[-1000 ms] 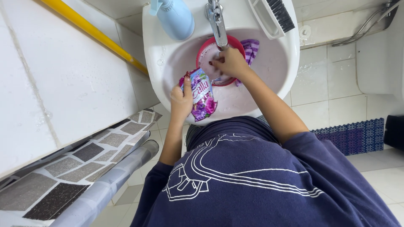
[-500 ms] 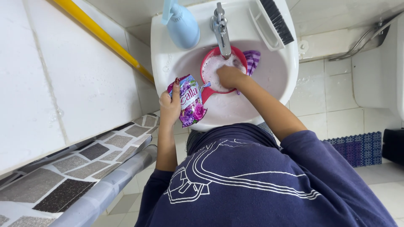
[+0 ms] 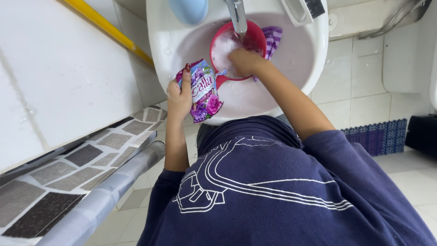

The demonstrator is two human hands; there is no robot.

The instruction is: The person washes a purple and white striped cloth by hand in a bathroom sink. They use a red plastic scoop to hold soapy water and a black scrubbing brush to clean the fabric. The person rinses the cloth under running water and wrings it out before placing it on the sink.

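- Sink (image 3: 318, 59), white and round, fills the upper centre of the frame, its basin holding pale, milky water; over the last second the view has closed in on it and drifted left.
- Shirt (image 3: 282, 191), dark blue with a white line drawing, takes up the lower right, the person leaning over the basin.
- Curtain (image 3: 68, 182), patterned in grey and brown tiles, hangs at lower left beside the white wall.
- Bowl (image 3: 259, 38), red plastic, sits in the basin directly under the metal tap (image 3: 237, 18), foamy white water inside it; a purple checked cloth (image 3: 273, 36) lies against its right edge.
- Packet (image 3: 204, 91), a purple flowered sachet with its top torn open, is upright at the sink's near rim, left of centre. A second ago it hung lower over the basin; now it is lifted clear and no powder is seen falling.
- Left hand (image 3: 178, 98) is closed firmly around the packet's left side, thumb across the front.
- Right hand (image 3: 246, 61) is dipped into the bowl's suds, having gone from the rim into the water; fingers are curled under foam, and whether they grasp anything cannot be told.
- Blue bottle (image 3: 189, 9) and a scrubbing brush (image 3: 302, 9) rest along the top rim.
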